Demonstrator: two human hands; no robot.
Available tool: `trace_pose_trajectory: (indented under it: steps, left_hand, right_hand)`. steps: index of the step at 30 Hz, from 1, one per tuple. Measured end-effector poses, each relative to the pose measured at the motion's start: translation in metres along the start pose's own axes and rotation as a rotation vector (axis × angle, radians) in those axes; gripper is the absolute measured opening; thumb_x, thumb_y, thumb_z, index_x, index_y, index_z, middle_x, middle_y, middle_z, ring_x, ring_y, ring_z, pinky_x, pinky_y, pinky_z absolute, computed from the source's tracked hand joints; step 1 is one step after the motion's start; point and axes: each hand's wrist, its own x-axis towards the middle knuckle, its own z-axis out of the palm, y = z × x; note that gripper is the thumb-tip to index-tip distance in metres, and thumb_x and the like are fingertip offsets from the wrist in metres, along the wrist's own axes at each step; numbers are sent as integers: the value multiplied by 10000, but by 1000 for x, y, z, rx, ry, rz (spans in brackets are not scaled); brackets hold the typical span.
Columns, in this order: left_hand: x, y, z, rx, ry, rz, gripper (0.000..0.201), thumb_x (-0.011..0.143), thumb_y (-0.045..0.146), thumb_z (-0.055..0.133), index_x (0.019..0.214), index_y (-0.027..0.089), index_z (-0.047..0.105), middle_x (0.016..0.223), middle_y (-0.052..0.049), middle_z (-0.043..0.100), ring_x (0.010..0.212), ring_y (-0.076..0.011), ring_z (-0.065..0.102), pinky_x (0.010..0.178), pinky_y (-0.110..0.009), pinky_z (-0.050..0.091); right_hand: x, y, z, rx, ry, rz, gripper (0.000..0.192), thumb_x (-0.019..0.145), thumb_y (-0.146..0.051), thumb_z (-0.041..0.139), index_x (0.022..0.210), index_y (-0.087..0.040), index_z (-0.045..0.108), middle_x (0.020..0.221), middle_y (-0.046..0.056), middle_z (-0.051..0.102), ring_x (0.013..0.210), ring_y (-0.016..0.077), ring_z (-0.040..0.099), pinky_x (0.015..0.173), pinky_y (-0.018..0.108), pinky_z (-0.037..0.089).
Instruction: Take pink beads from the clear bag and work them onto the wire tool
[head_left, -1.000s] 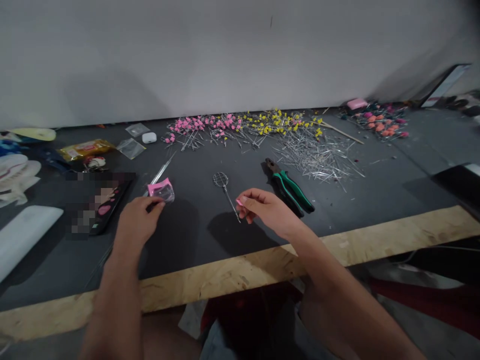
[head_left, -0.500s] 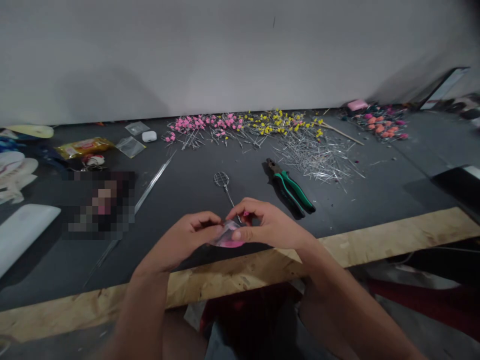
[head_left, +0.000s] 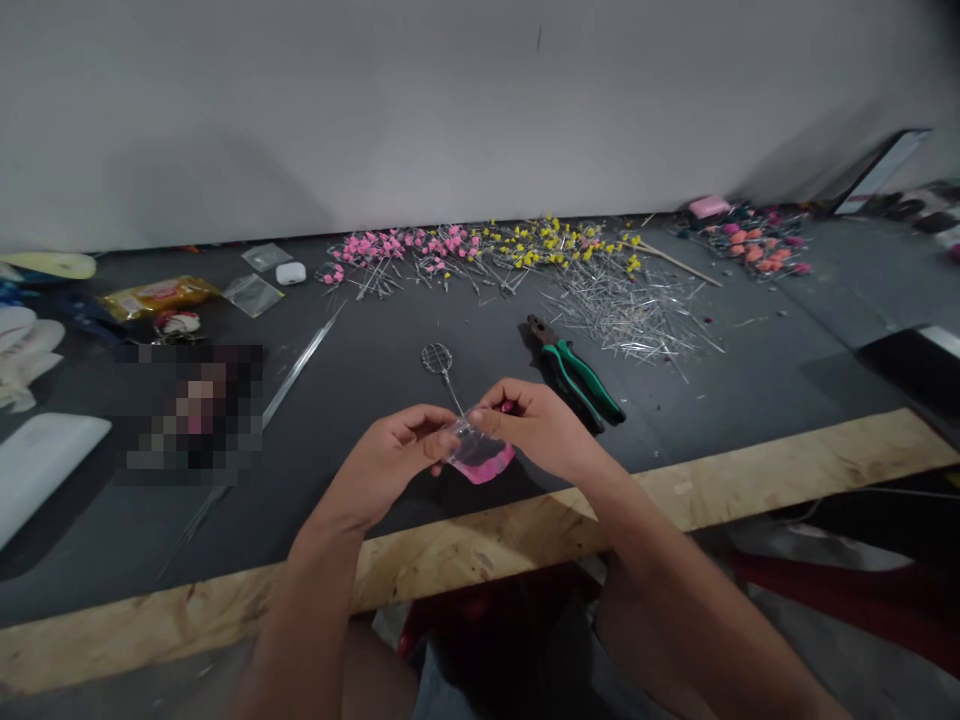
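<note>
We see both hands meeting above the near middle of the desk (head_left: pixel 375 340). The left hand (head_left: pixel 390 465) and right hand (head_left: pixel 536 425) each pinch the top of a small clear bag (head_left: pixel 480 455) with pink contents, held between them just off the surface; each grip is narrow, closed on the bag. Just beyond lies a wire whisk-shaped piece (head_left: pixel 442 365). Green-handled pliers (head_left: pixel 574 372) lie to the right. Loose pins (head_left: pixel 630 305) lie farther right; pink and yellow flower pins (head_left: pixel 480 248) line the far edge.

Dim, soft overhead light — edges warped, corners slightly blurred.
</note>
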Motion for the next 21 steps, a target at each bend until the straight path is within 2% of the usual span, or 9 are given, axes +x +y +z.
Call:
trace_pose_trajectory:
  steps: [5,10,15,21]
  left_hand:
    - [3,-3,-2,189,107,34,239,737,411,651,829,191,659,664,8,588,562,-100,486,554,-229,402]
    - [5,-4,-4,285,185,35,232,756,417,626,810,193,653,609,26,560,550,-103,477,531,-220,363]
    - [4,-3,-2,332,168,111,199,782,382,592,822,198,660,773,-5,653,719,-144,564,659,-243,422]
    - [2,-1,6,334,140,184,202,796,387,580,850,204,646,787,-8,645,728,-147,576,665,-248,441]
  right_hand:
    - [5,7,3,5,108,29,285,698,-444,693,709,-174,604,608,-26,529,545,87,435,511,226,350]
    - [5,6,4,11,45,34,200,732,-368,660,759,-170,636,624,-27,547,547,84,445,521,224,353]
    - [4,6,6,22,67,10,173,735,-335,645,718,-167,611,619,-31,542,547,83,445,527,222,356]
    - [4,5,7,64,67,15,172,729,-339,651,720,-172,612,621,-28,547,551,87,445,535,228,361]
